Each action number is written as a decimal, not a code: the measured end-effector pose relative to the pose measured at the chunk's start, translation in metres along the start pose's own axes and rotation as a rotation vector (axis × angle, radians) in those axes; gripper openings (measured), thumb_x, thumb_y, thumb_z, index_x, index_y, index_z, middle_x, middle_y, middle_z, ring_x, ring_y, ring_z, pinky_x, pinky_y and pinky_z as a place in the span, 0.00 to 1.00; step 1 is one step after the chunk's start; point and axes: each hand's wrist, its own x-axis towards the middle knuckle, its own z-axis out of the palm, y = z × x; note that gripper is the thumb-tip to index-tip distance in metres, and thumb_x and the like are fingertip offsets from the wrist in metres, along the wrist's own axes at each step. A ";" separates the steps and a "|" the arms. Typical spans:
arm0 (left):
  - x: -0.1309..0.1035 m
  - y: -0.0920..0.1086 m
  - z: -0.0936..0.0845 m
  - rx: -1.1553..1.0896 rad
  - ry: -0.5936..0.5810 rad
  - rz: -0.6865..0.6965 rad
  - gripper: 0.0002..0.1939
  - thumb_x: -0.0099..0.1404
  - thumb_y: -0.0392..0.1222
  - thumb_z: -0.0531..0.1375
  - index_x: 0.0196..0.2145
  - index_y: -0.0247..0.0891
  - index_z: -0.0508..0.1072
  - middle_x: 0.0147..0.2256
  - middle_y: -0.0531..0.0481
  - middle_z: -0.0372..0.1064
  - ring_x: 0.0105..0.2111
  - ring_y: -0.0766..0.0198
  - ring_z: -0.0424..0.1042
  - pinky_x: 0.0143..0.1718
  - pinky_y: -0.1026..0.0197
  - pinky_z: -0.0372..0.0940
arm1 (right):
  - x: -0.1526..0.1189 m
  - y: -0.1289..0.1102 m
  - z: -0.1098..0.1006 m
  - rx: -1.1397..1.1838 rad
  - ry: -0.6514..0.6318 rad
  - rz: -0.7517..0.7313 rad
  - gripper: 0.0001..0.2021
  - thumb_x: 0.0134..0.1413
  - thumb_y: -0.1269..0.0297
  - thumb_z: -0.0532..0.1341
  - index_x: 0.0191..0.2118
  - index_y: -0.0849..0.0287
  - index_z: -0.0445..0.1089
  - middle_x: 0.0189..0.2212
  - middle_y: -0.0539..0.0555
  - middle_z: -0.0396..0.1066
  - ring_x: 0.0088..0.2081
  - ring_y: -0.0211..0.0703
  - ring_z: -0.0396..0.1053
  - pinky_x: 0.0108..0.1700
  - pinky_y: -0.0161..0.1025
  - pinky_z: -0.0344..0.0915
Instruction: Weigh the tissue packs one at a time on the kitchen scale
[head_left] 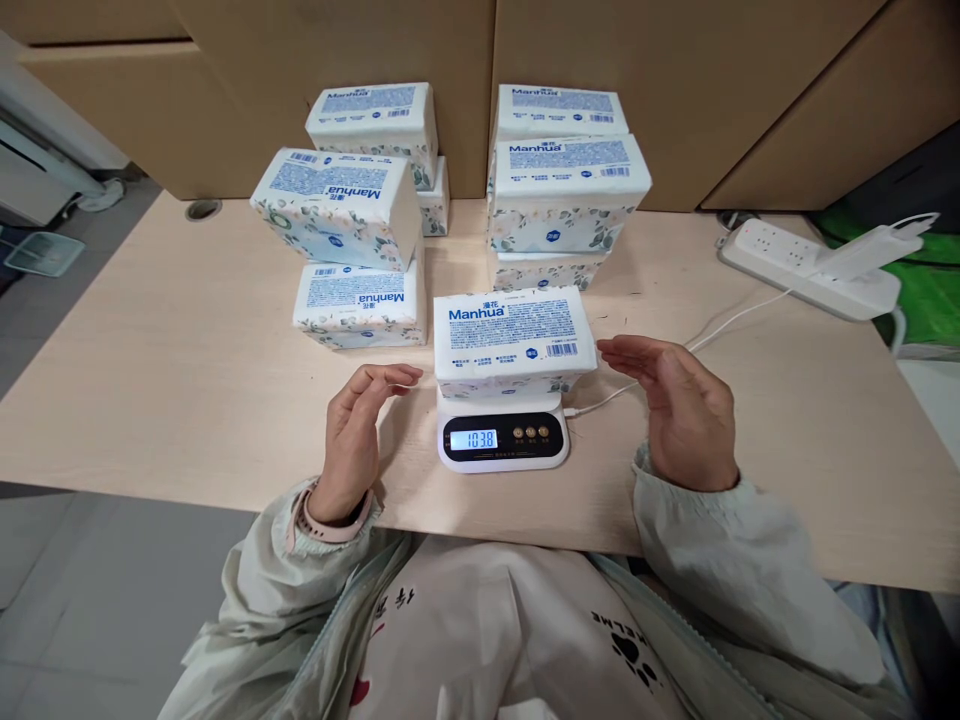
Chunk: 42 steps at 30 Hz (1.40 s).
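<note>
A white Manhua tissue pack [514,335] with blue print lies on a small white digital scale [504,462], whose lit display [474,440] reads 103.8. My left hand [356,435] is raised just left of the pack, fingers stretched toward it, holding nothing. On the other side, my right hand [684,405] has its fingers extended close to the pack's right end; whether the fingertips touch it I cannot tell. The pack hides the weighing plate beneath it.
Behind the scale, more tissue packs stand in a left stack [337,205] and a right stack [570,175]. A white power strip [802,265] lies at right, and a white cable [739,318] runs to the scale. Large cardboard boxes [360,40] line the table's back.
</note>
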 end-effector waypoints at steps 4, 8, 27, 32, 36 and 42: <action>0.000 -0.001 -0.001 0.014 -0.004 0.003 0.13 0.72 0.52 0.67 0.35 0.41 0.83 0.42 0.45 0.82 0.48 0.57 0.79 0.51 0.57 0.69 | 0.000 -0.001 0.000 -0.003 -0.003 -0.012 0.15 0.73 0.48 0.62 0.46 0.46 0.85 0.48 0.53 0.86 0.53 0.55 0.81 0.61 0.58 0.73; 0.000 0.000 -0.001 0.047 0.002 0.000 0.15 0.71 0.54 0.67 0.35 0.40 0.82 0.42 0.44 0.82 0.48 0.54 0.78 0.51 0.54 0.70 | 0.000 -0.001 -0.001 -0.010 -0.011 -0.012 0.14 0.73 0.46 0.62 0.46 0.43 0.85 0.48 0.52 0.86 0.54 0.55 0.81 0.62 0.59 0.73; -0.007 -0.005 -0.004 0.029 -0.125 0.135 0.20 0.77 0.56 0.61 0.52 0.45 0.88 0.58 0.47 0.82 0.66 0.46 0.76 0.75 0.40 0.63 | -0.002 0.000 -0.001 0.010 -0.011 0.010 0.16 0.71 0.46 0.64 0.47 0.46 0.86 0.48 0.52 0.87 0.54 0.56 0.82 0.66 0.61 0.72; -0.005 -0.012 -0.006 0.001 -0.233 0.165 0.22 0.80 0.56 0.58 0.60 0.47 0.83 0.64 0.48 0.77 0.71 0.47 0.70 0.79 0.40 0.57 | -0.002 0.003 -0.001 0.014 -0.094 0.033 0.18 0.72 0.44 0.62 0.55 0.45 0.84 0.56 0.50 0.85 0.61 0.57 0.80 0.72 0.65 0.69; -0.007 -0.020 -0.007 0.015 -0.369 0.208 0.24 0.80 0.56 0.57 0.69 0.51 0.75 0.70 0.52 0.70 0.75 0.49 0.63 0.81 0.41 0.56 | -0.004 0.004 0.001 0.033 -0.312 0.063 0.19 0.74 0.46 0.61 0.64 0.38 0.77 0.67 0.43 0.76 0.72 0.54 0.71 0.78 0.62 0.63; -0.013 -0.011 -0.009 0.056 -0.285 0.437 0.25 0.79 0.49 0.61 0.70 0.52 0.73 0.70 0.53 0.70 0.74 0.49 0.66 0.77 0.45 0.64 | -0.005 -0.016 0.018 0.062 -0.479 0.032 0.24 0.75 0.46 0.61 0.72 0.35 0.69 0.74 0.41 0.67 0.77 0.55 0.63 0.79 0.60 0.64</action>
